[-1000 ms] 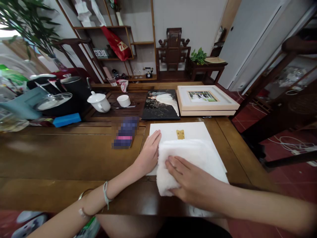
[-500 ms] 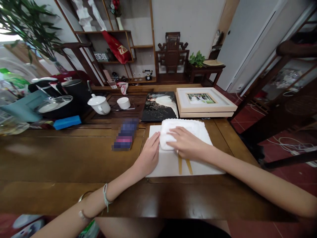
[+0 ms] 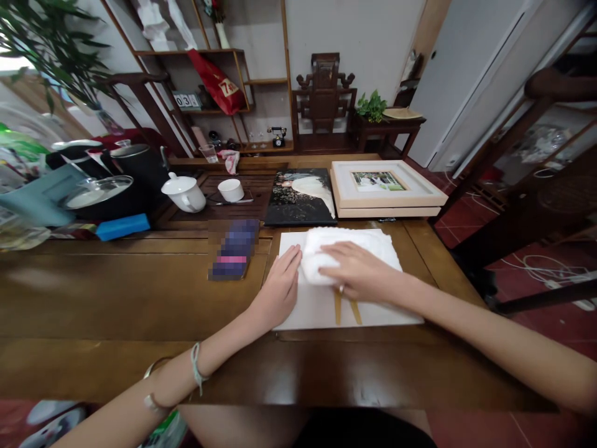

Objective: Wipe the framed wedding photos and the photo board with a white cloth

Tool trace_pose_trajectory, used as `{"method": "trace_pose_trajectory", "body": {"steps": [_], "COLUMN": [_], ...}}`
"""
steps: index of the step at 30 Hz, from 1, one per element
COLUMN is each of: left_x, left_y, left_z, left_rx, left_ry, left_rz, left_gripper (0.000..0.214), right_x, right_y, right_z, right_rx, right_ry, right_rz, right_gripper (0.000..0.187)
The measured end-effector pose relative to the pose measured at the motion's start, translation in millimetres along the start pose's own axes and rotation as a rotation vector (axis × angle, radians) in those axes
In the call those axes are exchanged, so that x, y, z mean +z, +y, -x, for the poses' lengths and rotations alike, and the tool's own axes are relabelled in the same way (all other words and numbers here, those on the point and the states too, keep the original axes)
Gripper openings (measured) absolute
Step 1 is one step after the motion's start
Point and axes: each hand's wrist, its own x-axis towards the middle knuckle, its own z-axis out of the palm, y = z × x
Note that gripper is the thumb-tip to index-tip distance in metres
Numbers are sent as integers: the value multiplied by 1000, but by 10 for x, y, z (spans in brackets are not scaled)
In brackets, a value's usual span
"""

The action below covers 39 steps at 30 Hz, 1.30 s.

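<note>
A white board [image 3: 308,311], perhaps the back of a frame, lies flat on the table in front of me, with two yellowish-brown strips [image 3: 338,309] on its near part. Folded white towel [image 3: 377,242] covers much of the board's far half. My right hand [image 3: 357,270] presses on this towel, its fingers curved over the cloth and a ring on one finger. At the board's left edge rests my left hand [image 3: 280,286], fingers stretched out and side by side, the tips close to the towel. Part of the board is hidden under the towel and hands.
Behind the board lie a dark photo panel [image 3: 303,198] and a pale framed picture [image 3: 387,186]. A blurred-out dark blue phone-shaped object [image 3: 233,249] is to the left. Farther left are a lidded white cup [image 3: 184,193], a small white bowl [image 3: 231,190] and a blue block [image 3: 122,226].
My right hand and the towel have shifted slightly toward me and to the right on the board. My left hand stays at the board's left edge. The view has tilted slightly.
</note>
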Motion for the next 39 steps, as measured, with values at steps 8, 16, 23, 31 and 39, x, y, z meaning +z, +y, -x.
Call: {"method": "trace_pose_trajectory", "body": {"steps": [8, 16, 23, 31, 39], "left_x": [9, 10, 0, -20, -3], "left_y": [-3, -23, 9, 32, 29], "left_z": [0, 8, -6, -10, -5], "left_rx": [-6, 10, -3, -6, -25], "left_ry": [-3, -16, -4, -7, 1], "left_rz": [-26, -1, -8, -5, -34], "left_gripper": [49, 54, 50, 49, 48], "right_x": [49, 142, 14, 83, -43], "right_y": [285, -804, -254, 272, 426], "right_z": [-6, 384, 158, -171, 273], "right_rx": [41, -195, -115, 27, 229], "right_ry": [20, 131, -10, 60, 67], "right_rz": [50, 74, -22, -67, -48], "right_gripper": [36, 24, 32, 32, 18]}}
